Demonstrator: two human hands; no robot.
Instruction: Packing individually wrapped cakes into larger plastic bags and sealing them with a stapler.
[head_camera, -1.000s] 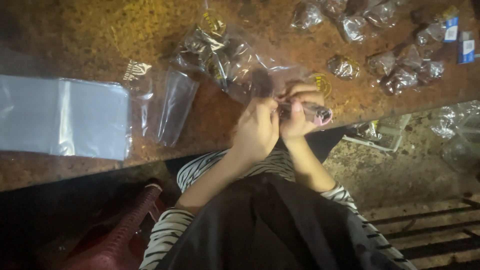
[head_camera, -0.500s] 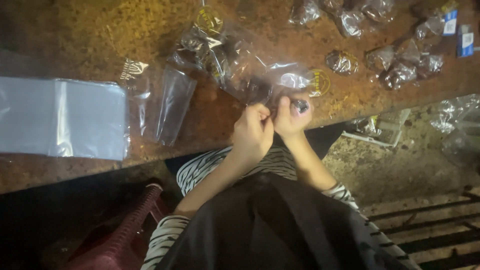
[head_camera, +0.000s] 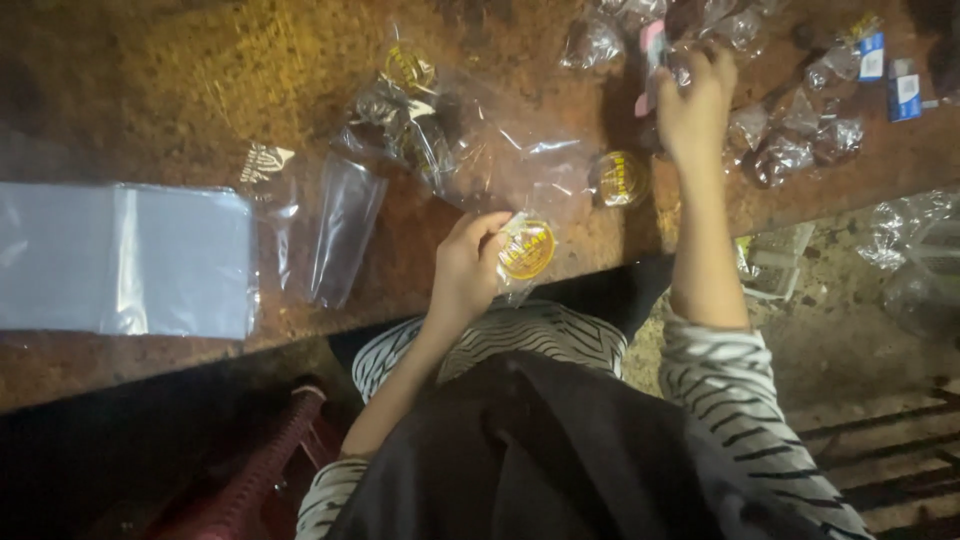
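Head view: your left hand (head_camera: 465, 275) pinches a small clear bag with a round yellow label (head_camera: 525, 250) at the near tabletop (head_camera: 200, 90) edge, so a loose grip could drop it. Your right hand (head_camera: 693, 100) grasps a pink item (head_camera: 650, 55) among far packets (head_camera: 790, 150), which it may scatter.

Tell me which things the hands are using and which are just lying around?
In use: left hand pinching a clear packet with a round yellow label; right hand gripping a pink object.

Lying about: stack of clear flat bags, filled packets, blue boxes, brown table.
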